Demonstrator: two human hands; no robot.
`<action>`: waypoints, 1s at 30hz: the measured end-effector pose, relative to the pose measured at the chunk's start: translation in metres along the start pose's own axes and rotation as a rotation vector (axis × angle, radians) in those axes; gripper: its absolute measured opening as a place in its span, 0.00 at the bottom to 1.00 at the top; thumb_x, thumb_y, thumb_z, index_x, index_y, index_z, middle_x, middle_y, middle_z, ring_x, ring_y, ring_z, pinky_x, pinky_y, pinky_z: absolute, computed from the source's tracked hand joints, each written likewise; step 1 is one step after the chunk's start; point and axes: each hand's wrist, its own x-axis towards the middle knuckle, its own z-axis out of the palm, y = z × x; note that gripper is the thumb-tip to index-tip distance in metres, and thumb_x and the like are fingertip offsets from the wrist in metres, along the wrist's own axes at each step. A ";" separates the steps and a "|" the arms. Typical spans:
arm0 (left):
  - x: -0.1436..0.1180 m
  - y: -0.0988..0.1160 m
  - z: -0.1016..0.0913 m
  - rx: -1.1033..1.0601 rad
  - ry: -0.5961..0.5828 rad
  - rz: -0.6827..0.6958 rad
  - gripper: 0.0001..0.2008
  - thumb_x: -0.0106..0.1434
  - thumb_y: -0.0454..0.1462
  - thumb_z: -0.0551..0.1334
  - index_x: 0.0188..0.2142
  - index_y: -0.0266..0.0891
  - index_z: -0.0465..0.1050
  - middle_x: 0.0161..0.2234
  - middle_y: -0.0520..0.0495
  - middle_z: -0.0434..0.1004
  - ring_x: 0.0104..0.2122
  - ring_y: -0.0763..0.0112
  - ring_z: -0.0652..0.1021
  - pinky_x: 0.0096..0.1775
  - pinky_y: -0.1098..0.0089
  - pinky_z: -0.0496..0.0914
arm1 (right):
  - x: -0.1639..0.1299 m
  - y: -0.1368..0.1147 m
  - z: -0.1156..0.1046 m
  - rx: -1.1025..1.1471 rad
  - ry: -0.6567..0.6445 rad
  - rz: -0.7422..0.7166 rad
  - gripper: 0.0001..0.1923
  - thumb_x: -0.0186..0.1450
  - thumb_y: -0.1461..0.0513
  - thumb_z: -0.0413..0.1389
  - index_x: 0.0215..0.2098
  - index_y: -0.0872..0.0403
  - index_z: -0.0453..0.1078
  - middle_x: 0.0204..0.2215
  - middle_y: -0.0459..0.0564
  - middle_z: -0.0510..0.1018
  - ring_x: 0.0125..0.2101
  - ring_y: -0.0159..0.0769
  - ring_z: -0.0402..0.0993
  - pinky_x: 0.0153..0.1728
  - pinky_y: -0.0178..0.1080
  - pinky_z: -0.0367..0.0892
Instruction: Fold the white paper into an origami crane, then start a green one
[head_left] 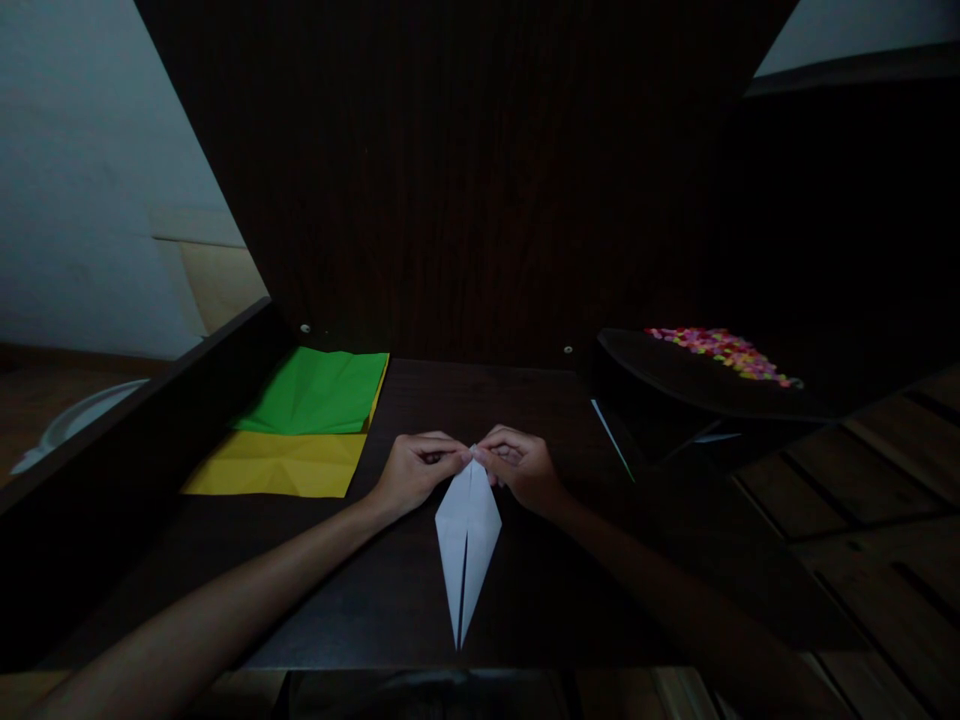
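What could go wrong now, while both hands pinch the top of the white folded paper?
1. The left hand and right hand pinch only the far tip of the white folded paper; the long point toward the person lies free and might swing, spoiling the alignment.
2. The light is dim, so the centre slit may be hard to judge.
3. The left forearm lies near the yellow sheet and could perhaps nudge it.
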 end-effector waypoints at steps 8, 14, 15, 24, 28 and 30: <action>0.000 0.000 0.001 0.047 0.026 0.006 0.09 0.60 0.40 0.66 0.31 0.36 0.82 0.29 0.44 0.81 0.29 0.69 0.78 0.30 0.72 0.71 | 0.001 0.007 -0.002 -0.010 0.015 -0.018 0.13 0.58 0.53 0.64 0.28 0.56 0.74 0.24 0.45 0.73 0.16 0.25 0.68 0.13 0.28 0.61; 0.001 -0.003 0.000 0.016 -0.034 -0.019 0.10 0.62 0.40 0.64 0.31 0.36 0.81 0.28 0.46 0.80 0.28 0.70 0.77 0.31 0.73 0.70 | 0.001 0.006 -0.002 -0.035 0.014 -0.045 0.11 0.59 0.55 0.63 0.28 0.55 0.74 0.25 0.45 0.73 0.17 0.26 0.69 0.14 0.29 0.63; 0.001 -0.003 0.000 0.015 -0.053 -0.024 0.10 0.63 0.40 0.64 0.31 0.36 0.81 0.28 0.46 0.80 0.28 0.71 0.77 0.31 0.73 0.70 | 0.001 0.006 -0.002 -0.037 0.018 -0.048 0.11 0.59 0.55 0.63 0.28 0.55 0.75 0.25 0.45 0.73 0.17 0.26 0.69 0.14 0.30 0.63; 0.001 -0.002 -0.001 0.006 -0.083 0.005 0.11 0.62 0.42 0.66 0.33 0.36 0.82 0.30 0.43 0.81 0.30 0.68 0.79 0.30 0.72 0.71 | 0.001 0.006 -0.002 0.033 -0.005 0.006 0.11 0.58 0.56 0.64 0.28 0.56 0.75 0.24 0.44 0.72 0.16 0.25 0.68 0.13 0.29 0.62; 0.001 -0.001 -0.002 -0.017 -0.084 -0.002 0.12 0.61 0.43 0.66 0.31 0.36 0.82 0.29 0.43 0.82 0.28 0.68 0.79 0.28 0.73 0.70 | 0.001 0.003 -0.003 0.047 -0.013 0.029 0.11 0.57 0.55 0.65 0.27 0.56 0.75 0.24 0.44 0.72 0.16 0.25 0.68 0.12 0.29 0.62; 0.001 0.000 -0.002 -0.005 -0.076 0.002 0.13 0.60 0.44 0.66 0.30 0.35 0.82 0.29 0.43 0.81 0.28 0.68 0.79 0.28 0.73 0.70 | 0.001 0.003 -0.003 0.056 -0.018 0.031 0.12 0.57 0.55 0.65 0.27 0.56 0.75 0.24 0.44 0.72 0.16 0.25 0.69 0.12 0.29 0.62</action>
